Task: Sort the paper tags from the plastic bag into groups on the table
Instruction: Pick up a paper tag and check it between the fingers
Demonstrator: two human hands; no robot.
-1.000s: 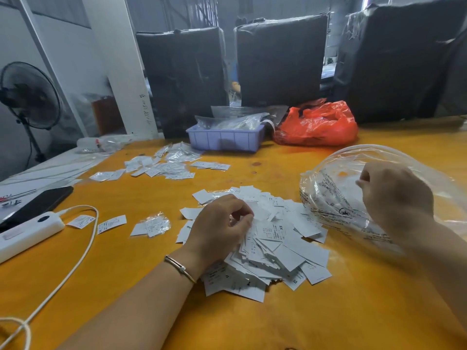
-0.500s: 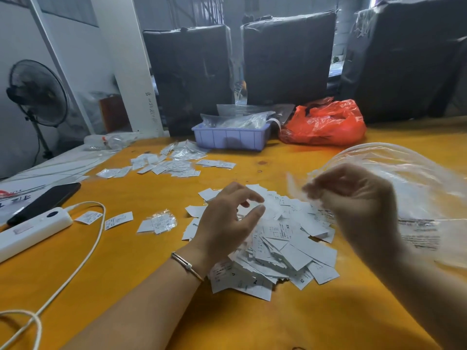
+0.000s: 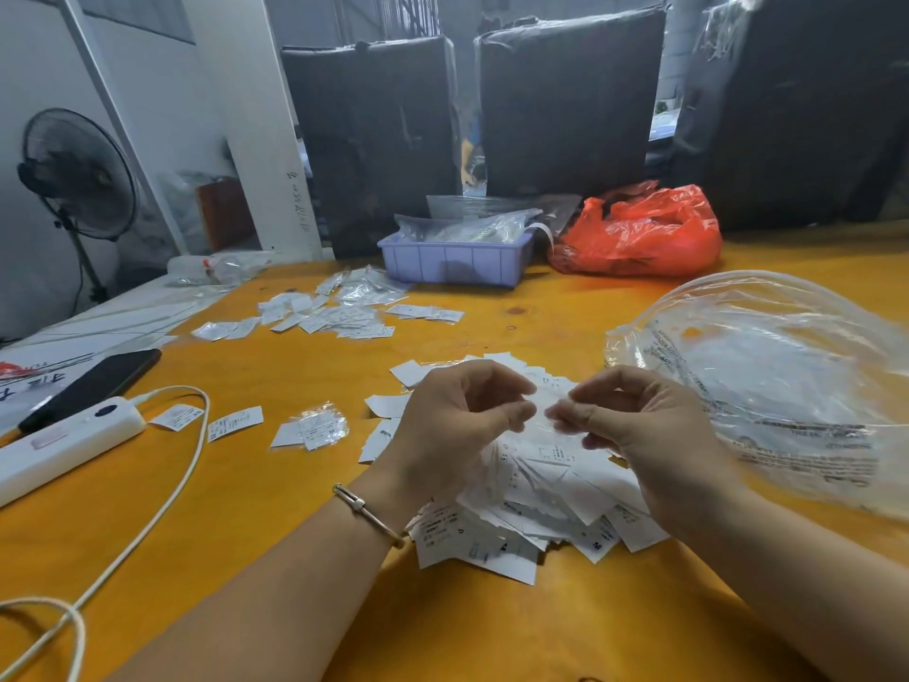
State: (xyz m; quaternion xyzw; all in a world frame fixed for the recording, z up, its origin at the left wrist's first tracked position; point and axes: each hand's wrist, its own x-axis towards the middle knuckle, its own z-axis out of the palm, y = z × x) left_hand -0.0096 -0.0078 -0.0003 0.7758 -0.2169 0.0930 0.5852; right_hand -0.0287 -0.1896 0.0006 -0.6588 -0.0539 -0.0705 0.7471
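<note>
Cable [image 3: 162, 489] and power strip [image 3: 64, 447] lie at the left edge of the orange bench [image 3: 305, 509], with a few single tags beside them and a sorted spread of tags [image 3: 339, 312] further up. At centre, the left hand [image 3: 455, 425] has lifted off the heap of paper tags [image 3: 536, 504], where it rested a second ago, and curls its fingers toward the right hand [image 3: 634, 425], which has let go of the plastic bag [image 3: 767, 381] and come across. Both hover above the heap, fingertips nearly meeting around something small and blurred; whether it is a tag or a clear sleeve cannot be told. The bag now lies slack at right, seemingly emptied, so sorting the heap looks to be the step in hand.
</note>
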